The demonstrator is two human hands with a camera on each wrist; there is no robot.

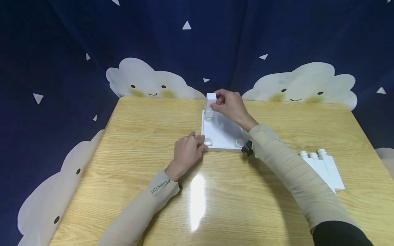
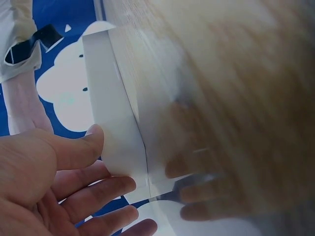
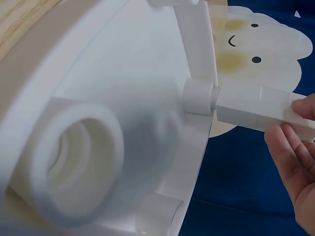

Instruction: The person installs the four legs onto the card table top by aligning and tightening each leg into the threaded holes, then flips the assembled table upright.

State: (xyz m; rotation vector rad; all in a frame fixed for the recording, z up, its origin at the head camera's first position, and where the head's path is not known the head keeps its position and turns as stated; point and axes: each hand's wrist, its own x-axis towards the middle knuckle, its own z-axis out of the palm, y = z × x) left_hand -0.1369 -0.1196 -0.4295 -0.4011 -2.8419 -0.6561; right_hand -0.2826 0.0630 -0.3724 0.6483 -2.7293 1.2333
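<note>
A white square tabletop (image 1: 220, 133) with a raised rim lies on the table, with round corner sockets facing up. My right hand (image 1: 231, 106) pinches the upper part of a white square leg (image 1: 210, 104) between thumb and fingers. That leg stands upright at the far left socket (image 3: 198, 96), its lower end meeting the socket's mouth. My left hand (image 1: 187, 150) is at the near left corner, its thumb and relaxed fingers against the tabletop's side edge (image 2: 110, 93). An open socket (image 1: 208, 142) shows beside it, another socket (image 1: 239, 142) at the near right corner.
Several white legs (image 1: 324, 171) with threaded ends lie side by side on the wooden table (image 1: 147, 130), right of my right forearm. A dark blue curtain (image 1: 215, 44) with smiling clouds hangs right behind the table's far edge.
</note>
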